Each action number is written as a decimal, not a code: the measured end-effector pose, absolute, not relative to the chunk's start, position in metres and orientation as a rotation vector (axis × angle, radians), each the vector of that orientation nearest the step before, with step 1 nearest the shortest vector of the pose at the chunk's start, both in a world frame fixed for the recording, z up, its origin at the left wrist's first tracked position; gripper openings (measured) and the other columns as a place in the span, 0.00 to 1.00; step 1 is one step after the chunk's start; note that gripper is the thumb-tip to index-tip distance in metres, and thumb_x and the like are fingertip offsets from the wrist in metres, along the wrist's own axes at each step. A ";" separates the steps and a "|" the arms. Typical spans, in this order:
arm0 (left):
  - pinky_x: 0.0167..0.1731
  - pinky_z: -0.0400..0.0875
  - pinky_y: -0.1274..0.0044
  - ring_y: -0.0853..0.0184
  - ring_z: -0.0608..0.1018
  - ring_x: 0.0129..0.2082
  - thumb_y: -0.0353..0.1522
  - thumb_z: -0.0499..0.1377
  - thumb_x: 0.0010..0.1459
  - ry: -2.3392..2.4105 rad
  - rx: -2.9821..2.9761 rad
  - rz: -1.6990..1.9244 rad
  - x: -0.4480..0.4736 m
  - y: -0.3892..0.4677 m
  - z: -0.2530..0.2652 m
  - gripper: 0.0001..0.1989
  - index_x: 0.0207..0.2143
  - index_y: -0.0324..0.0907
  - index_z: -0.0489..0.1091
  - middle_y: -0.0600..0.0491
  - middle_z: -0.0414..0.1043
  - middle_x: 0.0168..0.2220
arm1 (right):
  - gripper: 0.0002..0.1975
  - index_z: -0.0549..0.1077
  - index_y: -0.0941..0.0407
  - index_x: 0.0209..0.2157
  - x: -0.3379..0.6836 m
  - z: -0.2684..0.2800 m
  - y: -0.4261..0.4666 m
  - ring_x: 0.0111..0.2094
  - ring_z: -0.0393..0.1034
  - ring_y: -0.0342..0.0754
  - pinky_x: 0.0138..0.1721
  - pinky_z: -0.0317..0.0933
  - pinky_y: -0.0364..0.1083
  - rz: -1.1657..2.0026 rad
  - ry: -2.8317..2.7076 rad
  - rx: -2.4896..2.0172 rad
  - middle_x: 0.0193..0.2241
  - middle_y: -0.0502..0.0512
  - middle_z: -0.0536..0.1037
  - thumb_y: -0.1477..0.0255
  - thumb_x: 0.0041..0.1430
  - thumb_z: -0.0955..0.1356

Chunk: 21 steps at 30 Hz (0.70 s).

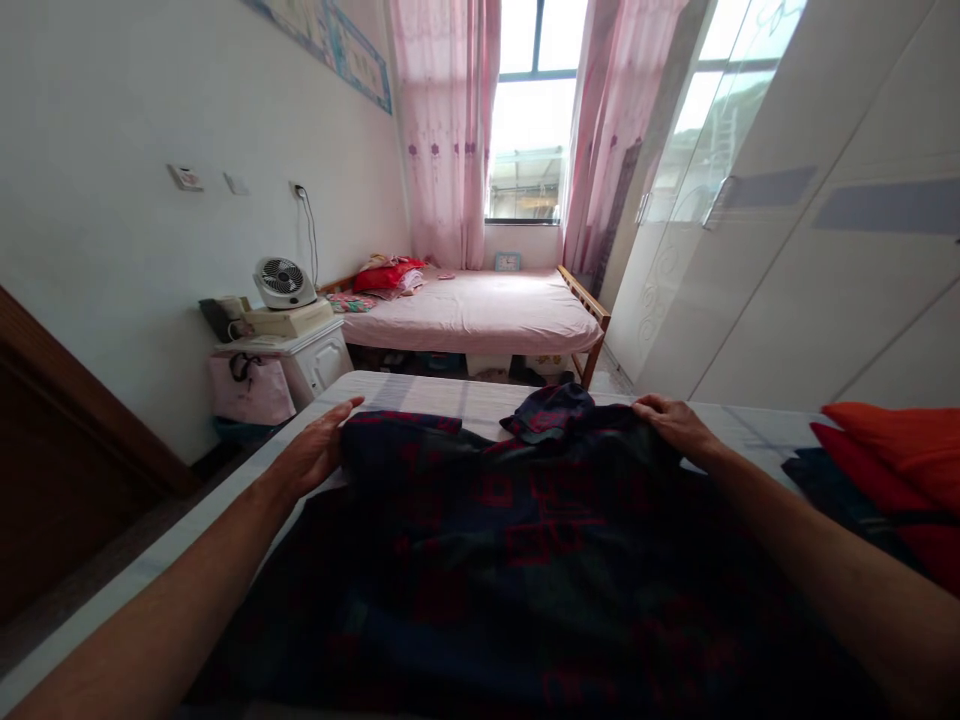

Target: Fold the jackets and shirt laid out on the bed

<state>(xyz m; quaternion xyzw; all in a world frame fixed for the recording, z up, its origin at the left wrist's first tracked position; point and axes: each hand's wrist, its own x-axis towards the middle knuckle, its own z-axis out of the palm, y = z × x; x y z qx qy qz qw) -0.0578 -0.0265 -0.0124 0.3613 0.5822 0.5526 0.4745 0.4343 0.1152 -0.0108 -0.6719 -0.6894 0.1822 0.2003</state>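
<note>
A dark shirt (480, 540) with red square patterns lies spread over the near bed, its collar (551, 405) bunched at the far edge. At the shirt's left shoulder is my left hand (319, 445), its fingers stretched out and apart, touching or just beside the cloth; the fabric hides part of the hand. My right hand (671, 425) pinches the far right shoulder of the shirt between thumb and fingers. The lower part of the shirt is in deep shadow, so its folds there are hard to make out.
Folded red and orange clothes (900, 460) are stacked on the right of the white-sheeted bed (442, 393). Beyond stands a second bed (487, 310) with a pink sheet. A fan (283, 282) sits on a white cabinet (319, 350) at left; a tall wardrobe (750, 290) lines the right.
</note>
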 end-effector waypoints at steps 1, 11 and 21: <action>0.28 0.74 0.81 0.70 0.78 0.28 0.39 0.57 0.57 1.417 0.889 1.337 -0.056 -0.029 -0.013 0.24 0.57 0.48 0.63 0.52 0.78 0.35 | 0.18 0.74 0.56 0.34 0.438 -0.012 0.118 0.32 0.71 0.49 0.32 0.61 0.44 0.493 -1.897 -1.898 0.29 0.55 0.77 0.61 0.57 0.59; 0.24 0.73 0.79 0.69 0.77 0.24 0.35 0.63 0.47 1.598 1.112 1.291 -0.058 -0.021 -0.003 0.25 0.50 0.42 0.70 0.53 0.78 0.31 | 0.16 0.73 0.54 0.28 0.455 -0.023 0.115 0.23 0.66 0.43 0.24 0.60 0.41 0.976 -1.598 -1.508 0.22 0.48 0.74 0.56 0.45 0.69; 0.42 0.70 0.72 0.56 0.77 0.42 0.30 0.64 0.34 1.980 1.476 1.093 -0.081 -0.004 0.003 0.22 0.37 0.41 0.76 0.50 0.78 0.36 | 0.12 0.76 0.57 0.25 0.451 -0.020 0.104 0.25 0.71 0.47 0.24 0.64 0.42 1.258 -1.643 -1.720 0.24 0.54 0.78 0.62 0.43 0.73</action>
